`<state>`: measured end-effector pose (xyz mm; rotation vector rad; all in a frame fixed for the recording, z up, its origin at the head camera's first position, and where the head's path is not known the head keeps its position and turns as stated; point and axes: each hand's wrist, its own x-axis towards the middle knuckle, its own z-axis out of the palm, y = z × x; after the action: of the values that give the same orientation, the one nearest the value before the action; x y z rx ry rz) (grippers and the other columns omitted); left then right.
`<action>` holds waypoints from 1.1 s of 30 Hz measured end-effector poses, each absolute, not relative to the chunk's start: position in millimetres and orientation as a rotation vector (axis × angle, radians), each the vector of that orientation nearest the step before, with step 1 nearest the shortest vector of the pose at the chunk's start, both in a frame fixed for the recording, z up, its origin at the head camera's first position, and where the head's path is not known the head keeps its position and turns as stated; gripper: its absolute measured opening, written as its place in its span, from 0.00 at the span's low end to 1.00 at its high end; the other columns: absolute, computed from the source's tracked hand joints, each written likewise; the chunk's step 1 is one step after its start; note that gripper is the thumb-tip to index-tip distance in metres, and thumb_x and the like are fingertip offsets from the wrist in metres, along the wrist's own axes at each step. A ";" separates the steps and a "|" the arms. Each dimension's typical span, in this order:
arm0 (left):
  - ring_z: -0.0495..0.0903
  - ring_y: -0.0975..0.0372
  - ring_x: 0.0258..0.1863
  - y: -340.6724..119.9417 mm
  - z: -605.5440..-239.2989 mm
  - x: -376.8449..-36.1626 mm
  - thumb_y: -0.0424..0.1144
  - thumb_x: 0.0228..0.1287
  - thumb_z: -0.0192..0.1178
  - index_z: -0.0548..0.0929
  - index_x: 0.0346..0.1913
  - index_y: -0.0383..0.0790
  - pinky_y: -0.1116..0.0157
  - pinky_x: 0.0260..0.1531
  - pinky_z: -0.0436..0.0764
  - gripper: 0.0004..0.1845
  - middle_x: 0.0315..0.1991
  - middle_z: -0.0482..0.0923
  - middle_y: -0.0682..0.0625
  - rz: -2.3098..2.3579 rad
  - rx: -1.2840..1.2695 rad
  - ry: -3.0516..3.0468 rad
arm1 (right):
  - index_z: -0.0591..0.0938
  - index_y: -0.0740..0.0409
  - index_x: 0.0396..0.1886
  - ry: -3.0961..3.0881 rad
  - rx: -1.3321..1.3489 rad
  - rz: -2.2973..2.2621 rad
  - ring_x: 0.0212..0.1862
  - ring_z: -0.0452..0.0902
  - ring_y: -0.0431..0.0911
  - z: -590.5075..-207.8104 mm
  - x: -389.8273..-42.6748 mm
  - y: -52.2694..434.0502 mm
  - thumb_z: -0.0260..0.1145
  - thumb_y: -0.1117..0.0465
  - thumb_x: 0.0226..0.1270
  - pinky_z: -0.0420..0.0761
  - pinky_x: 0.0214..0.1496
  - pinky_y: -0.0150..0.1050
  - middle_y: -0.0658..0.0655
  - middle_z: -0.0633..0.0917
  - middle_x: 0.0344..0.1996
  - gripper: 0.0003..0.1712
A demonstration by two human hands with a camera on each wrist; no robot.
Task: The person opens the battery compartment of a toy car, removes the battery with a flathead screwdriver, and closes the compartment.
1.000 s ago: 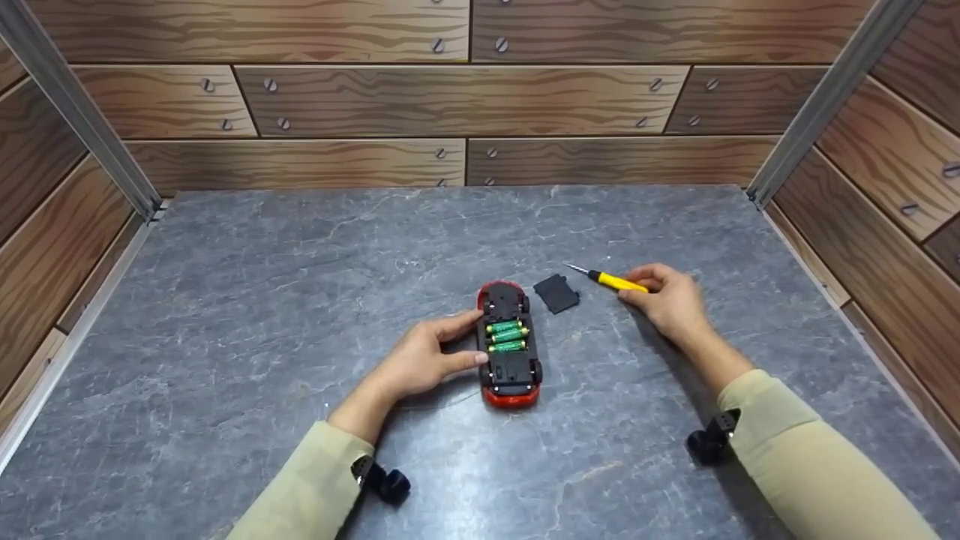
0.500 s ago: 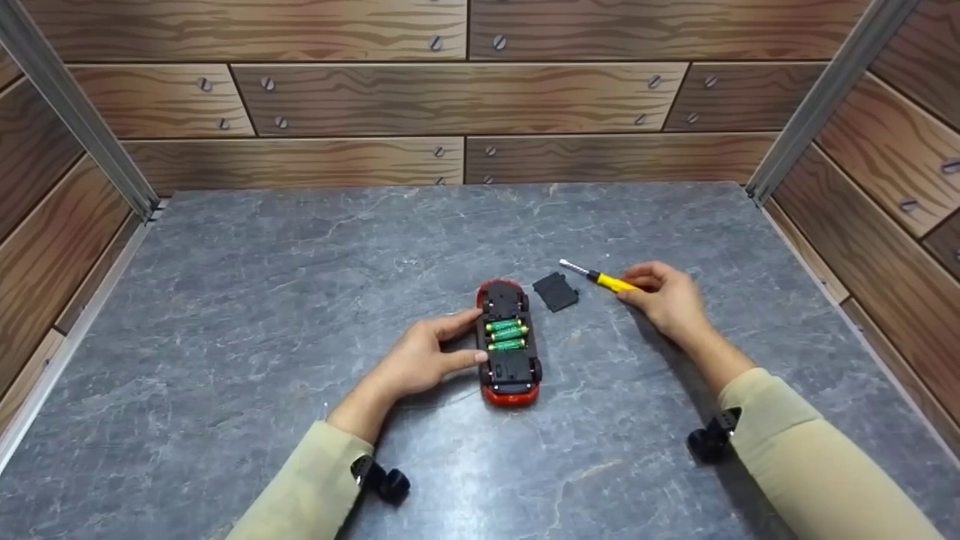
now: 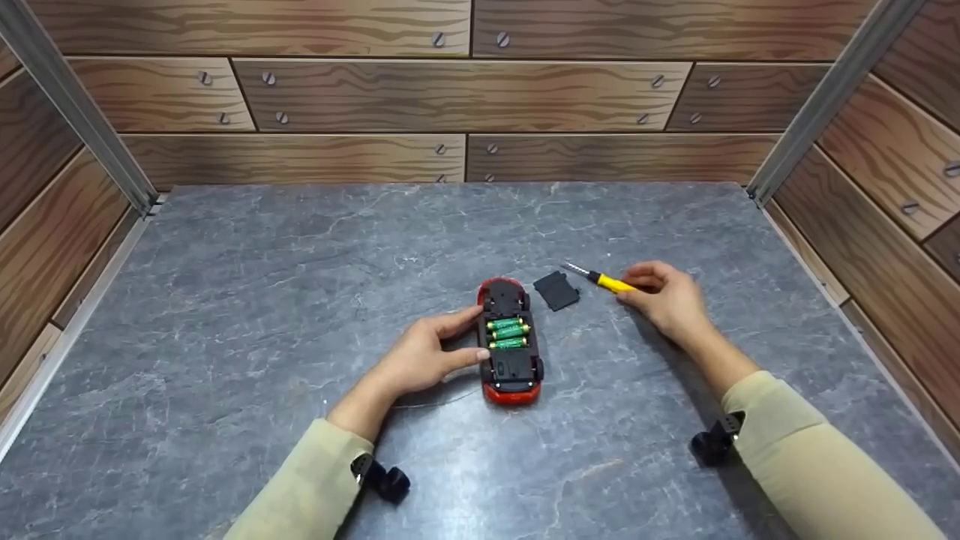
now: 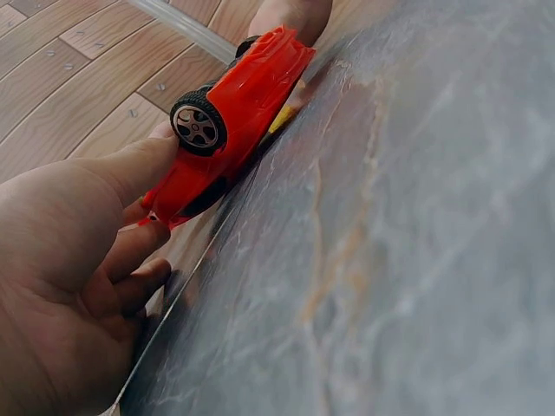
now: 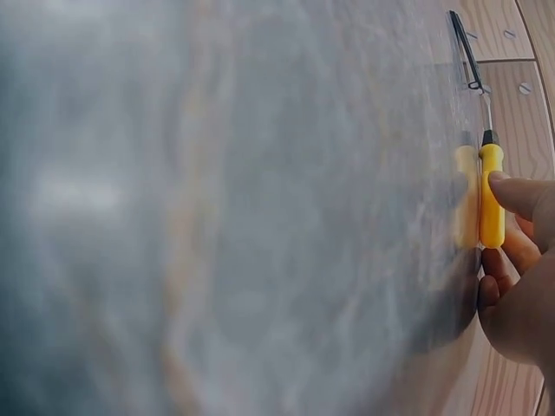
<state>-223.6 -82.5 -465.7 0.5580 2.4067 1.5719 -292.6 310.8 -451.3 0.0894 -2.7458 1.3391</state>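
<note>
A red toy car (image 3: 510, 345) lies upside down on the grey table (image 3: 262, 300), its black underside up. Three green batteries (image 3: 507, 334) sit in the open compartment. My left hand (image 3: 424, 356) grips the car's left side with thumb and fingers; the left wrist view shows the car (image 4: 230, 113) from the side, with my left hand (image 4: 78, 260) on it. A black cover plate (image 3: 556, 291) lies just right of the car's far end. My right hand (image 3: 664, 296) holds a yellow-handled screwdriver (image 3: 604, 279) low on the table, tip towards the cover. In the right wrist view its fingers (image 5: 520, 195) curl round the screwdriver (image 5: 491, 204).
Wood-pattern walls (image 3: 465, 97) with screw heads close in the table on the back, left and right. Metal corner posts (image 3: 825, 97) stand at the back corners. The table's grey stone-look surface stretches wide to the left of the car.
Almost nothing has changed. The screwdriver tip shifted slightly in my right hand, and the view moved a little; my left hand still holds the car.
</note>
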 end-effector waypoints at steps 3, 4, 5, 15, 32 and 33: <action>0.67 0.56 0.77 -82.7 -465.4 -223.6 0.48 0.67 0.75 0.72 0.79 0.49 0.54 0.78 0.63 0.40 0.75 0.72 0.51 1.577 0.572 2.402 | 0.82 0.68 0.60 -2.705 0.085 1.334 0.57 0.85 0.55 -449.6 -289.9 308.0 0.76 0.61 0.71 0.77 0.53 0.26 0.66 0.89 0.54 0.24; 0.67 0.57 0.76 -82.9 -465.4 -223.7 0.48 0.67 0.75 0.72 0.79 0.49 0.54 0.78 0.63 0.40 0.75 0.72 0.51 1.583 0.576 2.401 | 0.83 0.68 0.60 -2.690 0.088 1.326 0.57 0.85 0.56 -448.7 -289.0 306.3 0.76 0.60 0.71 0.78 0.55 0.28 0.66 0.89 0.55 0.23; 0.68 0.57 0.76 -83.2 -465.4 -223.9 0.48 0.68 0.75 0.72 0.79 0.48 0.55 0.77 0.64 0.39 0.75 0.72 0.50 1.597 0.580 2.394 | 0.83 0.67 0.60 -2.674 0.092 1.314 0.57 0.85 0.56 -447.6 -287.9 304.2 0.75 0.59 0.72 0.79 0.56 0.32 0.65 0.89 0.55 0.23; 0.74 0.53 0.72 -85.6 -461.9 -222.9 0.46 0.71 0.72 0.72 0.79 0.41 0.55 0.73 0.70 0.37 0.74 0.74 0.42 1.709 0.588 2.386 | 0.87 0.63 0.56 -2.528 0.317 1.251 0.60 0.82 0.57 -433.9 -280.5 270.7 0.75 0.61 0.71 0.77 0.63 0.54 0.60 0.90 0.55 0.17; 0.64 0.43 0.78 -78.3 -416.7 -184.7 0.63 0.73 0.64 0.72 0.79 0.41 0.44 0.80 0.53 0.41 0.77 0.69 0.44 0.978 1.030 2.716 | 0.81 0.56 0.71 -2.680 0.811 1.013 0.73 0.73 0.56 -428.7 -260.1 228.0 0.72 0.50 0.75 0.68 0.77 0.55 0.58 0.82 0.69 0.30; 0.63 0.44 0.79 -78.3 -415.5 -182.3 0.64 0.73 0.63 0.71 0.79 0.42 0.44 0.80 0.53 0.42 0.78 0.68 0.45 0.936 1.041 2.720 | 0.80 0.56 0.72 -2.685 0.851 0.988 0.74 0.71 0.56 -429.7 -260.3 226.6 0.72 0.49 0.75 0.67 0.78 0.56 0.58 0.81 0.70 0.31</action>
<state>-182.3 -78.3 -415.5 1.0408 2.7197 0.9364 -260.3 226.6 -429.7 0.8513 -2.6849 0.9877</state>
